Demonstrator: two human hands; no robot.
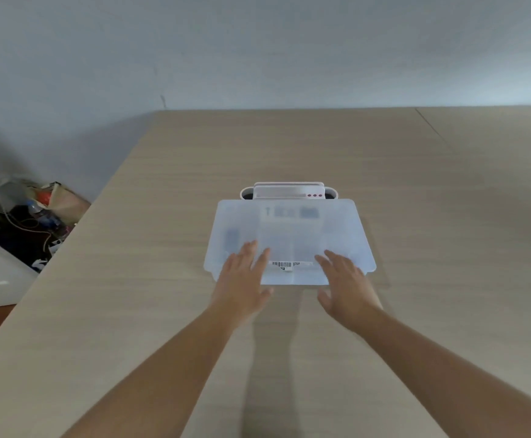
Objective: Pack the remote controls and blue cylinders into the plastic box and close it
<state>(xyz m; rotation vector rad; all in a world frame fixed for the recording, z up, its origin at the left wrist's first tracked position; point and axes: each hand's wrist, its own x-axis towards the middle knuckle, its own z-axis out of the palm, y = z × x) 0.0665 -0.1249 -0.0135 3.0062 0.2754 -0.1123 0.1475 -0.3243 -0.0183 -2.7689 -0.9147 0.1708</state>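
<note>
Plastic box [289,238]: sitting mid-desk, directly ahead of the person, its frosted lid [292,229] lying over the top; whether the lid is clicking fully home cannot be told.
Left hand [242,279]: lying flat and spread, fingers apart, resting on the near-left part of the lid, gripping nothing.
Right hand [344,279]: likewise flat and spread, pressing or resting on the near-right part of the lid, holding nothing.
Hands together: working well apart from each other, one to each side of the barcode label [286,264] at the near edge.
Handling: looking light and thin-walled, so likely flexing under pressure; smooth plastic is probably slippery, making even downward pressure at the corners and near rim a safer hold than pinching the middle.
Contents: showing only as blurred dark and bluish patches [308,212] through the lid; remotes and blue cylinders cannot be told apart.
Stage: appearing to be the closing step, with nothing loose lying on the desk.
White tray [289,190]: standing just behind the box, touching or nearly so, carrying a white unit with small red dots.
Desk [431,232]: pale wood grain, spreading bare around the box.
Floor clutter [36,216]: lying off the left edge, bags and cables in a heap.
</note>
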